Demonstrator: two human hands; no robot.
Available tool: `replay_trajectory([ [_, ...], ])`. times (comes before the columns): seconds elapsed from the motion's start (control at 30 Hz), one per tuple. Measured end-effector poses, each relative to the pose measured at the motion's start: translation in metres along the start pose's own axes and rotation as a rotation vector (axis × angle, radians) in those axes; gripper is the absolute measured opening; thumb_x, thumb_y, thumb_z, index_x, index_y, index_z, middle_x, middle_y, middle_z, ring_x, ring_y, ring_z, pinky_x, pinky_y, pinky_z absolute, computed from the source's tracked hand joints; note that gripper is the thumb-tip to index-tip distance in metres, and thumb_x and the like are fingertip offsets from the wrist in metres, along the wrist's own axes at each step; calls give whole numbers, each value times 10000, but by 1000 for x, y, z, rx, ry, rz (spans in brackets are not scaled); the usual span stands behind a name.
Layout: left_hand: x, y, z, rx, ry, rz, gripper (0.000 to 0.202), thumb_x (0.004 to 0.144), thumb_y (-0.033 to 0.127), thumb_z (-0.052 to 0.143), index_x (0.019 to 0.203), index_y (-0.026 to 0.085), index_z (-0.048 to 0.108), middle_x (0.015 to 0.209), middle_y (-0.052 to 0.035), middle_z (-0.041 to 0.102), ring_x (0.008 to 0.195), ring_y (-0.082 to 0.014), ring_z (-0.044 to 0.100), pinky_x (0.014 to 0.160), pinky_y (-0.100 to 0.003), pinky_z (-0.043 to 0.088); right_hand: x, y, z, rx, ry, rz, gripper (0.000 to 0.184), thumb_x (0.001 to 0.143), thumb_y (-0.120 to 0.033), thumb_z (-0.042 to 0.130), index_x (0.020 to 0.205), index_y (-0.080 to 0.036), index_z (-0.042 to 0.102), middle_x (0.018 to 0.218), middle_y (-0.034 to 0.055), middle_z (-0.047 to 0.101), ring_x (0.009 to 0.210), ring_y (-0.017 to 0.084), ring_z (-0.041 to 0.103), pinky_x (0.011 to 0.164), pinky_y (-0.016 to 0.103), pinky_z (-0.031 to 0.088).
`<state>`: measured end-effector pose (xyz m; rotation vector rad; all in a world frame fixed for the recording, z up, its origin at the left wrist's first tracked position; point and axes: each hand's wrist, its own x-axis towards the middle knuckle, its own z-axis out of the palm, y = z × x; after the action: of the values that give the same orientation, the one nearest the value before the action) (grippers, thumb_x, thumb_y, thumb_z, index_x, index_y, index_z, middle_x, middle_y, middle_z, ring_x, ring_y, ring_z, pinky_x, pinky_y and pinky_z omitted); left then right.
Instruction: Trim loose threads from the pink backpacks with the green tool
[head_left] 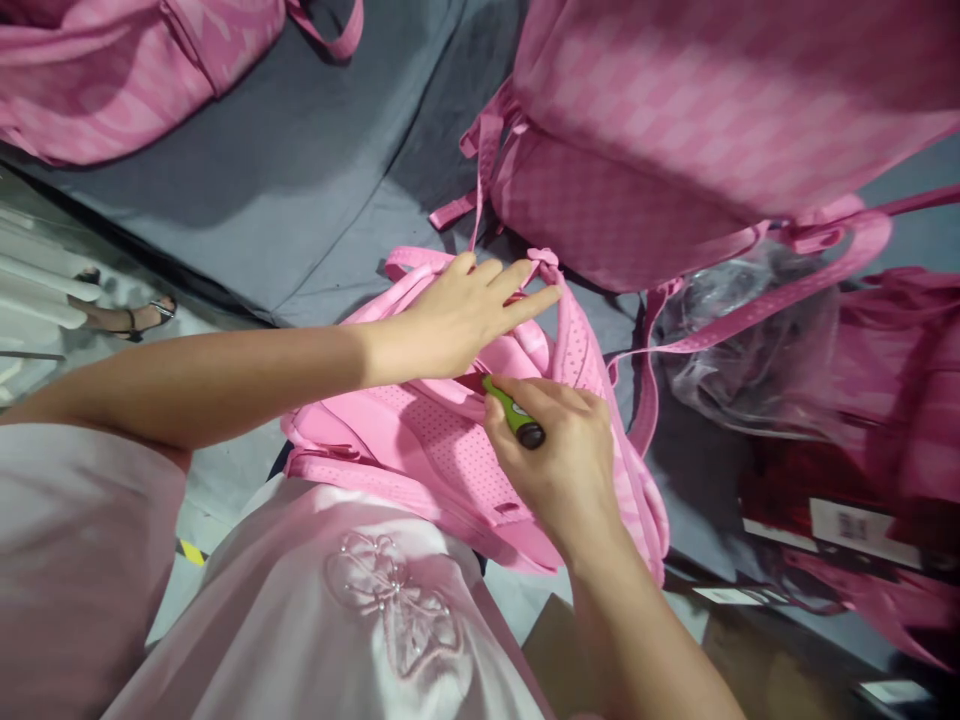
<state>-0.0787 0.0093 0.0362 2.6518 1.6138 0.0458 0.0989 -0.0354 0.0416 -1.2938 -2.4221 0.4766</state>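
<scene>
A pink backpack (pixel 420 425) with dotted mesh padding lies in front of my body, its shoulder strap (pixel 581 345) towards the right. My left hand (pixel 469 310) rests across its upper part, fingers spread over the straps. Just below it, my right hand (pixel 555 440) is closed round a green-handled tool (pixel 510 408) with a black end. The tool points up and left into the folds under my left hand. Its working tip is hidden there, and a bit of dark red shows beside it.
A large pink checkered backpack (pixel 675 150) stands beyond my hands on the grey cloth (pixel 300 170). Another pink bag (pixel 127 80) lies at upper left. Clear plastic wrap (pixel 735 330) and pink bags with labels (pixel 862 525) are at right. A person's sandalled foot (pixel 146 318) shows at left.
</scene>
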Motion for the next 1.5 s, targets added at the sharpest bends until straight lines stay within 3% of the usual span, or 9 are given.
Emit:
replay_trajectory([
  [0.1,-4,-6,-6,-7,-43,18,914,876,250,596,1614,249,57,1656,-153,196,1383,-354,390,1106,-473,326,-3,1,-1,90,18,8,258,908,-274,598,1064,-156,765,966,98,793,883,292,752,842,460,524],
  [0.23,-21,-21,-20,-30,-167,-43,1172,819,391,703,1584,315,-181,1691,-138,39,1478,-433,216,1136,-579,294,-10,0,-2,183,51,35,231,919,-271,611,1069,-174,758,999,76,797,911,278,758,844,440,519],
  [0.4,-36,-26,-31,-42,-290,-197,1273,771,365,750,1554,340,-254,1690,-140,-133,1406,-424,301,995,-504,474,-6,-13,18,295,122,-53,219,928,-245,631,1110,-192,742,1049,65,793,959,257,748,888,438,471],
  [0.6,-31,-18,-32,20,-289,-208,1193,820,284,688,1566,296,-243,1693,-164,-89,1364,-394,359,1007,-499,477,3,-20,39,440,140,-53,248,924,-243,641,1149,-200,734,1104,70,784,977,252,746,905,428,459],
  [0.8,-32,-29,-35,-38,-344,-140,1194,773,134,653,1575,306,-215,1691,-183,-37,1392,-388,342,1013,-474,464,0,-18,24,503,100,-30,234,934,-254,627,1132,-216,747,1071,40,792,904,222,748,909,405,496],
  [0.97,-31,-36,-35,-67,-336,-86,1201,760,172,655,1574,307,-218,1694,-174,-47,1404,-388,332,1034,-487,450,5,-18,20,358,4,-10,235,915,-280,629,1095,-215,765,938,47,805,793,246,751,854,415,539],
  [1.1,-26,-29,-34,-29,-377,-128,1263,737,254,735,1583,263,-203,1687,-180,-124,1428,-430,292,1040,-490,461,5,-15,29,346,63,-54,260,931,-284,621,1150,-212,744,1065,62,793,874,251,755,883,430,524],
  [1.23,-22,-21,-29,7,-323,-210,1231,771,352,742,1594,260,-169,1690,-172,-96,1357,-449,350,993,-533,488,4,-12,33,400,68,-51,265,925,-287,640,1161,-215,737,1089,53,788,894,245,754,892,433,512],
  [1.5,-29,-38,-28,-89,-347,-78,1197,762,192,654,1571,322,-218,1698,-152,-40,1413,-383,316,1012,-467,473,4,-12,29,441,77,-38,248,923,-285,639,1134,-215,749,1051,41,796,860,230,747,879,420,513],
])
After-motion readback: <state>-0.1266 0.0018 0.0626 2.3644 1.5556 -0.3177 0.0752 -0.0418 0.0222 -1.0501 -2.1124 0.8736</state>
